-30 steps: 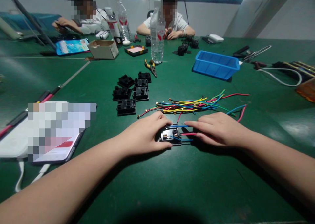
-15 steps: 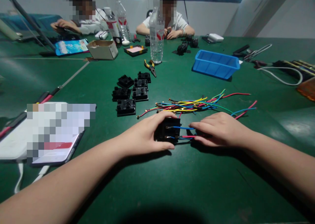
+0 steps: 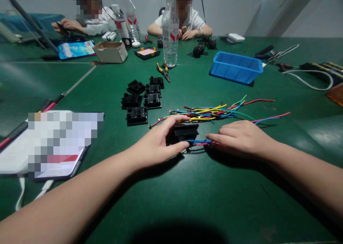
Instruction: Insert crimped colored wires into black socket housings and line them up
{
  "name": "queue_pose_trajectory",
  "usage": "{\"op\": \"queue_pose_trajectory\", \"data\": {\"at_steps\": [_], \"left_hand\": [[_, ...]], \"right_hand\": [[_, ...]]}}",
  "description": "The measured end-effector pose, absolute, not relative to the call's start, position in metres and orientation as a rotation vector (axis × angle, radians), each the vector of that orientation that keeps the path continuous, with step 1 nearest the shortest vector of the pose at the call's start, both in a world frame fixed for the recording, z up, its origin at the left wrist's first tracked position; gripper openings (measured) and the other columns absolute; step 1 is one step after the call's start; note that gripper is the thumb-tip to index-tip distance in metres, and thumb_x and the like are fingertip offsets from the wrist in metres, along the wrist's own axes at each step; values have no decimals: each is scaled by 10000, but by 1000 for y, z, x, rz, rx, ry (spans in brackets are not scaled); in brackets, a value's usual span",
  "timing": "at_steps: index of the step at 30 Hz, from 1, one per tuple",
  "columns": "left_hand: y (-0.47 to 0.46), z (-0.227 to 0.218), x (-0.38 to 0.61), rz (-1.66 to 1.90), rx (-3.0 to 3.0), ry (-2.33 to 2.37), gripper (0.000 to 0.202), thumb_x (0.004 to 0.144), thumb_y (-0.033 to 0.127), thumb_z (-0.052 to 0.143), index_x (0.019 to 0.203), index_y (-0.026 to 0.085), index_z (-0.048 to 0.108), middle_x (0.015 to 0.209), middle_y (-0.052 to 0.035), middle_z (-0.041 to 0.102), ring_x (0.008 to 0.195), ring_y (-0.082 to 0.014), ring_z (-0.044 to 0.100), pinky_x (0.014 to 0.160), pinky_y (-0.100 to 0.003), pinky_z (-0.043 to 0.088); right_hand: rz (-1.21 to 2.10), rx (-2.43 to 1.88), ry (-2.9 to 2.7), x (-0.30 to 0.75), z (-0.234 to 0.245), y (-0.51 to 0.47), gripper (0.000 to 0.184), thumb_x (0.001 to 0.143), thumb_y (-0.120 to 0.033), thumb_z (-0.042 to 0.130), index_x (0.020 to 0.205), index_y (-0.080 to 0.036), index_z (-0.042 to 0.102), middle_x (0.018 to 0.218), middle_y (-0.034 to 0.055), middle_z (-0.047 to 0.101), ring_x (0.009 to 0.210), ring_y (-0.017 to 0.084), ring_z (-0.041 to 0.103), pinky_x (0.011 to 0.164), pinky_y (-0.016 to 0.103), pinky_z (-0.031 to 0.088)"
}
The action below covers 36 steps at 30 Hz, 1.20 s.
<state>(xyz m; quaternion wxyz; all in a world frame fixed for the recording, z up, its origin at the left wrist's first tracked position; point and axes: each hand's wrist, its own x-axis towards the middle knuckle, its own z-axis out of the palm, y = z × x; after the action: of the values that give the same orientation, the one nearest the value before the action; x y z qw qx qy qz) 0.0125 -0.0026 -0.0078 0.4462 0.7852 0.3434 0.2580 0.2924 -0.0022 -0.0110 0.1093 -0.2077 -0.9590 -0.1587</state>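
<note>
My left hand point(image 3: 163, 140) is closed around a black plastic housing point(image 3: 186, 130), fingers over its far side and thumb along the near side. The housing is tilted, with one side wall turned up. Blue and red wires point(image 3: 202, 142) run from it to the right. The fingertips of my right hand point(image 3: 235, 138) pinch these wires; the far ends come out beyond the hand. Just behind my hands lies a loose bundle of coloured wires point(image 3: 214, 111) with small metal terminals. Several more black housings point(image 3: 137, 115) lie to the left of it.
Yellow-handled pliers point(image 3: 164, 72), a water bottle point(image 3: 169, 33) and a blue bin point(image 3: 235, 68) stand farther back. A small carton point(image 3: 110, 52) is at back left. A phone point(image 3: 69, 147) lies at left. Two people sit across the table point(image 3: 171, 201).
The black housing has been tipped, so its side wall now faces up and its wire terminals are hidden. My left thumb has risen with it; my right hand still pinches the wires.
</note>
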Motion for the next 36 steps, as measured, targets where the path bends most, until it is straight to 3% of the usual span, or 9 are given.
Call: {"op": "queue_pose_trajectory", "data": {"at_steps": [6,15,26,36], "left_hand": [[-1,-9,12,607,1983,866,584,828,271,650,1360,180,428,1442,-121,474,1292,-230,508,1098,-430,423],[-3,-3,12,548,2198,823,466,829,289,639,1277,191,554,1252,-50,655,1122,-186,633,1021,-324,486],[-4,0,10,536,2386,775,469,852,293,611,1297,162,545,1248,-45,669,1111,-168,647,992,-262,492],[-4,-2,10,534,2224,824,453,816,310,643,1249,195,582,1159,-37,697,1003,-180,675,931,-287,525]], "right_hand": [[-475,-595,-2841,293,-9,-3,264,967,-171,403,1054,-158,651,602,-6,539,515,121,439,525,306,241],[-474,-630,-2846,293,-10,-4,309,975,-192,374,1061,-194,671,594,-2,542,520,121,450,514,313,242],[-464,-629,-2839,290,-8,-4,294,973,-199,385,1052,-180,667,581,-6,535,510,119,447,513,309,231],[-451,-671,-2843,290,-9,-5,286,972,-236,387,1077,-183,648,596,0,563,521,126,468,516,313,257]]}}
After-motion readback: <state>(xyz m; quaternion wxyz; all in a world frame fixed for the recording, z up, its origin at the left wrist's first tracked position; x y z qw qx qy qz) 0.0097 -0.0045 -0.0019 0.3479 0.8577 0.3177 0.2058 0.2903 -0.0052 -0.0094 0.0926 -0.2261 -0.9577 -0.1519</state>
